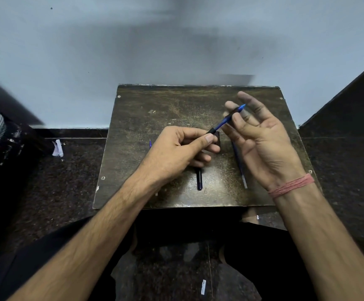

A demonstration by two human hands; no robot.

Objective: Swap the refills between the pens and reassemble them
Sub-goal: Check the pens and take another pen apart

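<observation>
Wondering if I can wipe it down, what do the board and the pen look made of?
Board: likely wood or laminate, dark, worn finish, with scratches and corner screws. Pen: looks like plastic, translucent blue barrel with a matte black grip.

left hand pinching blue pen, right hand spread beside it, worn board below
</observation>
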